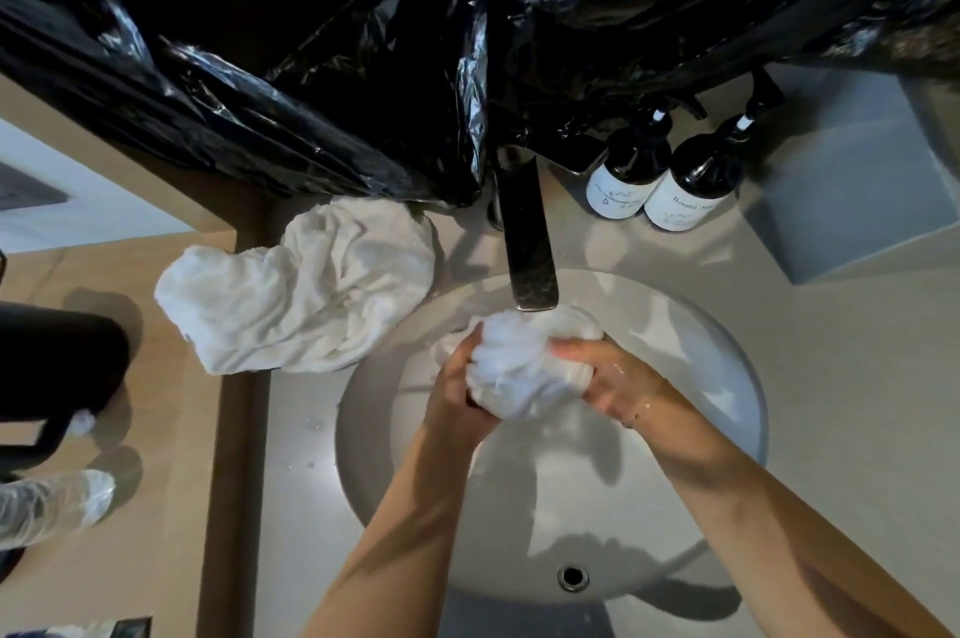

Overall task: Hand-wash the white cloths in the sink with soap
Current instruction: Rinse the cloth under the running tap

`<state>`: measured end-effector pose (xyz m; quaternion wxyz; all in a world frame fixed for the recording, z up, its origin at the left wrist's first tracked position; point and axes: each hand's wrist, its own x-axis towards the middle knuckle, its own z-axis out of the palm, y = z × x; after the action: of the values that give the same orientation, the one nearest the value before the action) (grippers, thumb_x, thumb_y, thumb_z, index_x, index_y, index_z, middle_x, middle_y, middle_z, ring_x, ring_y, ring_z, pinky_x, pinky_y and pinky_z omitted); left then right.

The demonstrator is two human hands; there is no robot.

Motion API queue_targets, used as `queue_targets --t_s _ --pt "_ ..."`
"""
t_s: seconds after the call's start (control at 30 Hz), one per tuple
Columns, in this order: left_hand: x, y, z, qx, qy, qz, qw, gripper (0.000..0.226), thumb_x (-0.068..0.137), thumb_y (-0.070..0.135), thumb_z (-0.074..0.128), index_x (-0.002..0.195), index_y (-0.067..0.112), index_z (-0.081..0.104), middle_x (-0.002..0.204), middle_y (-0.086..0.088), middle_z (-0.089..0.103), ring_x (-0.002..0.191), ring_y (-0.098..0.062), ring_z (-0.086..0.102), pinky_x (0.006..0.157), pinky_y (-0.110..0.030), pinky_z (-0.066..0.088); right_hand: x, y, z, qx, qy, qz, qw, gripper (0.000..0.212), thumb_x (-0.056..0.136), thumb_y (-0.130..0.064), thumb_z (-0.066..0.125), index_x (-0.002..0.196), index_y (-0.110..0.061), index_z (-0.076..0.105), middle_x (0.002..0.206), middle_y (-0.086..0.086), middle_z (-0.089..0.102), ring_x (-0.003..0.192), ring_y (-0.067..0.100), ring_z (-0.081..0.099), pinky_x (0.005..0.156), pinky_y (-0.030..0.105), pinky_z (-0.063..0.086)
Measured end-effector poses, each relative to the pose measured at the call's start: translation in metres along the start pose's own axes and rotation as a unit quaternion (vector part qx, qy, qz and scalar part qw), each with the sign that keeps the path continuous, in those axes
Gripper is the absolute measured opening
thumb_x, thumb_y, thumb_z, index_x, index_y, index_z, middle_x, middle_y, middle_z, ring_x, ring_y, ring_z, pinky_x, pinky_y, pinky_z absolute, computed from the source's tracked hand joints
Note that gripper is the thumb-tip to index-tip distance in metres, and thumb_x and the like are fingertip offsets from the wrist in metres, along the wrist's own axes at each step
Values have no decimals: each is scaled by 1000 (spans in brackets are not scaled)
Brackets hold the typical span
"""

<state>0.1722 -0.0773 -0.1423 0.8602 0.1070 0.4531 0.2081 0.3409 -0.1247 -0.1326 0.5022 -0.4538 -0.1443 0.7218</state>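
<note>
Both hands (530,377) squeeze bunched cloth (524,367) beneath faucet (527,242), bottles (660,170) behind.

Black plastic sheeting (322,40) draped over wall behind basin; grey box (852,190) on counter at right; plastic-covered shoe (52,502) on floor, left

Black plastic sheet (363,40) hides the wall — faucet (527,242) base too; bottle labels (618,198) unreadable.
</note>
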Motion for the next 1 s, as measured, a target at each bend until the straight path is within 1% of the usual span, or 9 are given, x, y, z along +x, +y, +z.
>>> queue_targets --t_s 0.03,0.07,0.2,0.3,0.4,0.57,0.67,0.83,1.0 --pt "10 -2 9 24 33 -7 999 26 98 27 44 101 12 65 75 -4 74 74 -19 71 67 -34 57 -1 1 -5 14 9 -9 1000 29 77 -12 66 105 -5 66 98 14 70 88 23 69 73 30 57" --pt "13 -4 23 69 144 15 987 27 97 26 45 104 7 62 78 -9 75 78 -24 70 68 -37 57 -2 2 -9 33 24 -17 999 35 77 -18 74 108 -4 66 103 16 69 93 25 69 77 31 56" --pt "30 -4 31 -63 121 72 988 56 96 33 44 136 -6 47 123 -28 61 103 -36 64 78 -38 57 -2 15 -24 108 155 -15 982 73 73 -42 81 126 3 59 129 26 58 121 38 56 106 46 43" --pt "22 -1 63 -56 242 74 966 45 89 34 59 122 2 62 106 -14 69 83 -26 67 62 -28 50 0 24 -27 142 241 13 960 88 56 -50 88 125 -3 59 130 25 58 118 38 59 105 52 43" --pt "19 -7 64 -63 283 75 954 34 80 38 71 101 11 68 98 -10 71 80 -24 66 62 -29 47 5 28 -31 138 311 38 940 109 44 -60 90 133 -8 53 129 22 60 113 37 63 94 48 52" --pt "2 -8 49 -44 130 88 987 52 91 53 56 111 6 68 106 -16 73 95 -29 72 85 -38 54 12 14 -15 165 209 83 960 62 84 -60 61 120 -10 66 118 16 67 111 31 63 104 44 45" --pt "-8 3 24 57 31 146 987 48 98 39 54 125 1 61 124 -21 65 116 -33 62 100 -44 49 21 11 -3 183 160 105 964 63 85 -60 62 125 -12 62 124 14 64 117 30 60 106 44 43" --pt "-12 24 -10 73 28 173 982 44 97 26 58 136 6 53 134 -21 57 126 -38 53 108 -53 40 33 2 26 154 67 107 980 31 79 -30 62 95 -4 69 91 8 69 104 19 67 75 29 56" --pt "-14 20 -21 44 50 141 988 50 93 34 62 135 8 55 136 -20 56 128 -35 52 114 -57 31 61 12 29 45 150 111 981 27 90 -18 57 110 -2 62 106 16 65 87 24 65 72 31 56"
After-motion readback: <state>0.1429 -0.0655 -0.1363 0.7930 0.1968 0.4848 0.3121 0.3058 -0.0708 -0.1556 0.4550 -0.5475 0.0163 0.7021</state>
